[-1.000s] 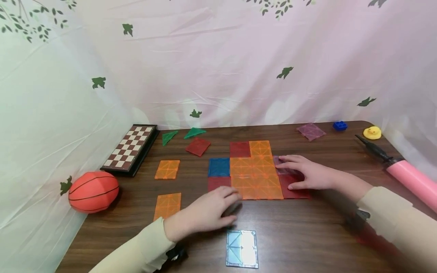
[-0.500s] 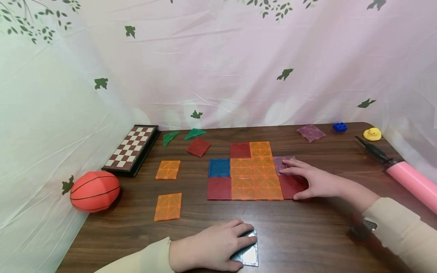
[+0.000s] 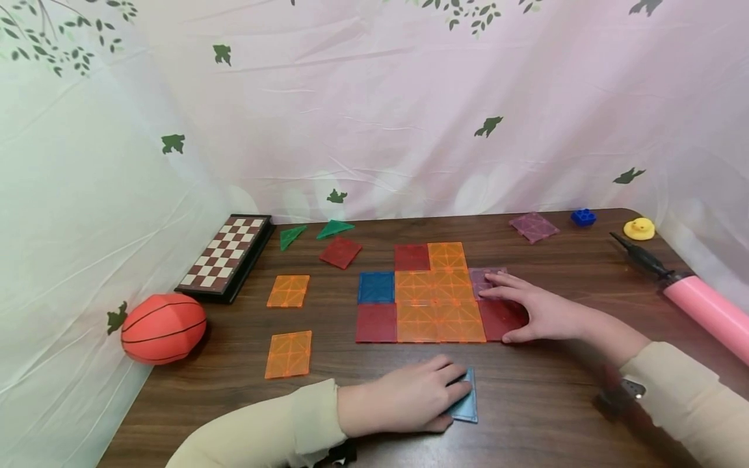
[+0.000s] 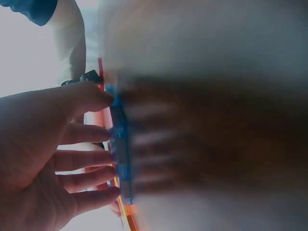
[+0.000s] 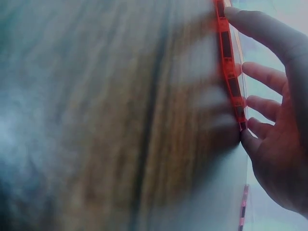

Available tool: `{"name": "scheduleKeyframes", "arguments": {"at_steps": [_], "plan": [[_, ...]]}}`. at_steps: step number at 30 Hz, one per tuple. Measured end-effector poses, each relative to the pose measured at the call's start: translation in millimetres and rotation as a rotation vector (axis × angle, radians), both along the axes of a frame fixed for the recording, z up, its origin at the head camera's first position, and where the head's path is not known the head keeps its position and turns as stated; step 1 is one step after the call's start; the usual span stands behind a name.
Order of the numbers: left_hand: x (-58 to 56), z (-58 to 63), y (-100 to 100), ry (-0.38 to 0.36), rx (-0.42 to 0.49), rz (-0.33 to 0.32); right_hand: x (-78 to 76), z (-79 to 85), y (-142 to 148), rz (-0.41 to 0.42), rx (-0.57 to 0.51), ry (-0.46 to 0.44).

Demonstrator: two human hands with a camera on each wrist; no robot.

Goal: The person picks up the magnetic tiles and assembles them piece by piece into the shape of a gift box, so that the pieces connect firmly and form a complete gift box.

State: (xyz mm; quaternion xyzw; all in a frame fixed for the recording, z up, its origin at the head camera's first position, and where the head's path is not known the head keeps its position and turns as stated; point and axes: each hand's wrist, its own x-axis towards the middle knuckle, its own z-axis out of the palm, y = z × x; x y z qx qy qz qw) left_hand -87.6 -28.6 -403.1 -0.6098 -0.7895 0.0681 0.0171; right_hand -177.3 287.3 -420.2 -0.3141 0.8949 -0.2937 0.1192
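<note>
My left hand (image 3: pixel 409 396) lies over a light blue magnetic tile (image 3: pixel 468 411), its fingertips pressing on the tile's top. In the left wrist view the fingertips and thumb touch that flat blue tile (image 4: pixel 121 144) along one face. Behind it lies a patchwork of translucent square tiles: orange ones (image 3: pixel 439 305) in the middle, a dark blue one (image 3: pixel 376 288) and a red one (image 3: pixel 376 323) on the left. My right hand (image 3: pixel 547 312) rests with spread fingers on the purple tile (image 3: pixel 476 281) and red tile (image 3: pixel 499 318) at the patchwork's right side.
Two loose orange tiles (image 3: pixel 289 355), a red tile (image 3: pixel 341 252) and green triangles (image 3: pixel 335 228) lie left. A chessboard (image 3: pixel 225 253) and red ball (image 3: pixel 164 329) stand at far left. Back right are a purple tile (image 3: pixel 534 227), blue block (image 3: pixel 582 218), yellow duck (image 3: pixel 639 229) and pink pump (image 3: pixel 710 312).
My left hand has come down onto the light blue tile and slid it right and away from me. My right hand shifted slightly right, then stayed on the patchwork's right side.
</note>
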Motion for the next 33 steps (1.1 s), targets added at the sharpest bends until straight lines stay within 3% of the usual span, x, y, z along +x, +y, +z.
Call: {"name": "scheduleKeyframes", "arguments": {"at_steps": [8, 16, 21, 24, 27, 33], "plan": [[-9.5, -4.2, 24, 0.053, 0.002, 0.025, -0.5, -2.0, 0, 0.003, -0.014, -0.004], [-12.9, 0.2, 34, 0.084, -0.037, 0.086, -0.4, -1.3, 0, 0.007, -0.022, -0.003], [-13.7, 2.9, 30, 0.012, -0.052, 0.114, -1.6, -2.4, 0, 0.006, -0.017, -0.006], [-15.2, 6.6, 18, -0.072, -0.035, 0.141, -2.0, -3.2, 0, -0.001, -0.006, -0.013], [-16.9, 12.2, -4, -0.127, 0.041, 0.175, -1.9, -3.8, -1, -0.009, 0.005, -0.015], [-18.2, 23.3, -71, -0.192, 0.255, 0.310, -2.1, -4.5, 1, -0.002, 0.008, 0.000]]}}
